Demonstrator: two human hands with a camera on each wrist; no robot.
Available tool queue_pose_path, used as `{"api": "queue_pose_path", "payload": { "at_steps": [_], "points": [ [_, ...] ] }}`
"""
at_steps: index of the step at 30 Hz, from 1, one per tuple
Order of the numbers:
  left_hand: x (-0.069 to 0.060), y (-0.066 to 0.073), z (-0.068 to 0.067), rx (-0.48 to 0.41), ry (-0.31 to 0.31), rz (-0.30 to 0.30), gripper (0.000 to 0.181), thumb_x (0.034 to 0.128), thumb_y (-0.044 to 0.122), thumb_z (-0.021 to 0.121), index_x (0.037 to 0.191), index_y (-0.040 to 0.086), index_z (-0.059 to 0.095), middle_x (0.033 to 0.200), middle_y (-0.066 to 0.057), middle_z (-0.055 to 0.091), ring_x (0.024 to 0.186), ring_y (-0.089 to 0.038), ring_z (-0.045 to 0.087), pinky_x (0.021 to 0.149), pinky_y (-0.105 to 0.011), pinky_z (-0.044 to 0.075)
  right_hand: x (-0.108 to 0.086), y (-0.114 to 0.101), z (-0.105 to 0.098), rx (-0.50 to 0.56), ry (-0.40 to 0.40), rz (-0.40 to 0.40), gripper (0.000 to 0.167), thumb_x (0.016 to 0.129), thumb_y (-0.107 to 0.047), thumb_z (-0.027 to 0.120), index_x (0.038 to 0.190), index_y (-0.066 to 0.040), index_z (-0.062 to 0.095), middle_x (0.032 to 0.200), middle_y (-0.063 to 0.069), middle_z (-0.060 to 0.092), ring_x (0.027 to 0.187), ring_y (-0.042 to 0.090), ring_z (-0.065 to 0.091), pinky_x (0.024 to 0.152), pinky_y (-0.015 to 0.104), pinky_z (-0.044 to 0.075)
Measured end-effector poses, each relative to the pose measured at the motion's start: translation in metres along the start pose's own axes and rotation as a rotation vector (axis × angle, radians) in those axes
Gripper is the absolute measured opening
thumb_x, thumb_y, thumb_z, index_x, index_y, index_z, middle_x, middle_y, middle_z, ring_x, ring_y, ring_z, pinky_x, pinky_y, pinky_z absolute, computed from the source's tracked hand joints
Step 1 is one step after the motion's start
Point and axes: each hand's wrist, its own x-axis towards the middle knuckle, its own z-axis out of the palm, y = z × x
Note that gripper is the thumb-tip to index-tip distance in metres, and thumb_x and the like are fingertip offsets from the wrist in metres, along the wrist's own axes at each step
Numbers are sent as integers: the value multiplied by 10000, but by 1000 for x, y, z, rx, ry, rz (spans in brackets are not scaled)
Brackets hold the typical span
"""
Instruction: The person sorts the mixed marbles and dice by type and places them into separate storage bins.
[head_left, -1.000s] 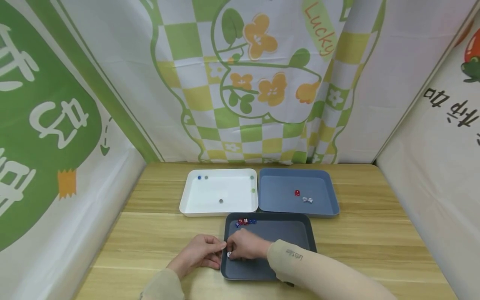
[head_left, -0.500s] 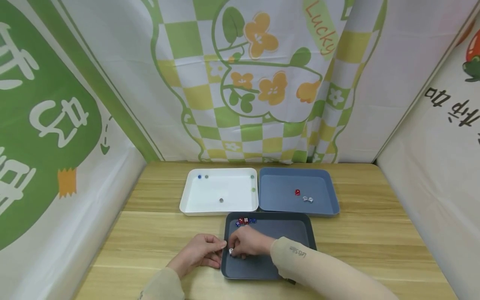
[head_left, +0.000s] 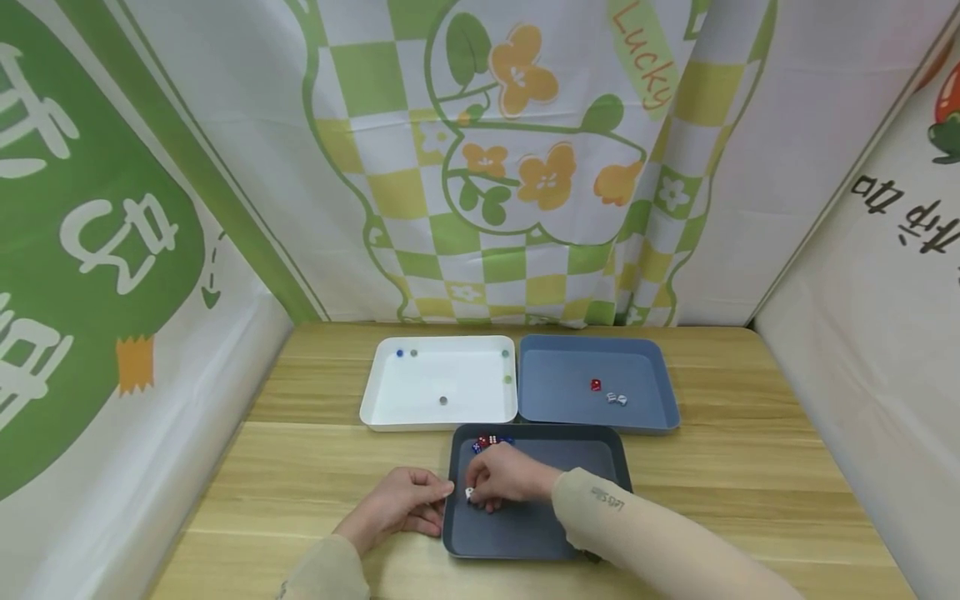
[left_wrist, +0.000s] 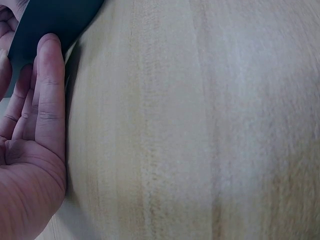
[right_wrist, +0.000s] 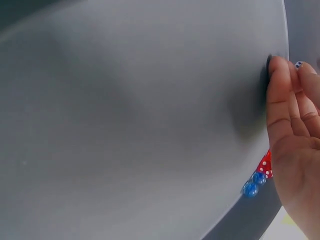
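In the head view the right hand (head_left: 510, 475) is over the left part of the dark grey tray (head_left: 540, 551), pinching a white die (head_left: 470, 493) between thumb and finger. The right wrist view shows that white die (right_wrist: 298, 65) at the fingertips, with red and blue dice (right_wrist: 264, 167) near the heel of the hand. Against the dark tray's left wall, the left hand (head_left: 401, 507) has its thumb at the rim and its fingers beside the outside. In the left wrist view the left hand's (left_wrist: 37, 115) fingers lie along the tray wall (left_wrist: 55, 22).
Red and blue dice (head_left: 482, 441) sit in the dark tray's back left corner. Behind it stand a white tray (head_left: 412, 427) with several small round beads, one of them blue (head_left: 400, 353), and a blue-grey tray (head_left: 600, 427) holding a red die (head_left: 596, 385) and two whitish dice (head_left: 617, 399).
The right hand has moved a little right and back, away from the dark tray's left wall, with the white die at its fingertips. The left hand has stayed in place.
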Motion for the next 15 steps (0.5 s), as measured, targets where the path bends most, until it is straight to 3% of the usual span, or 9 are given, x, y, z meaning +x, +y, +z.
{"api": "queue_pose_path", "payload": {
  "at_steps": [15],
  "points": [
    [0,1,0,1,2,-4,343,961,314,733,1014,-23,703,812,-97,724,673,-155,711,677,-343,655,-7,9,-22,53,12,-103,50,918,-30,748,922,-80,749,772,5,750,683,141,725,659,315,647]
  ]
}}
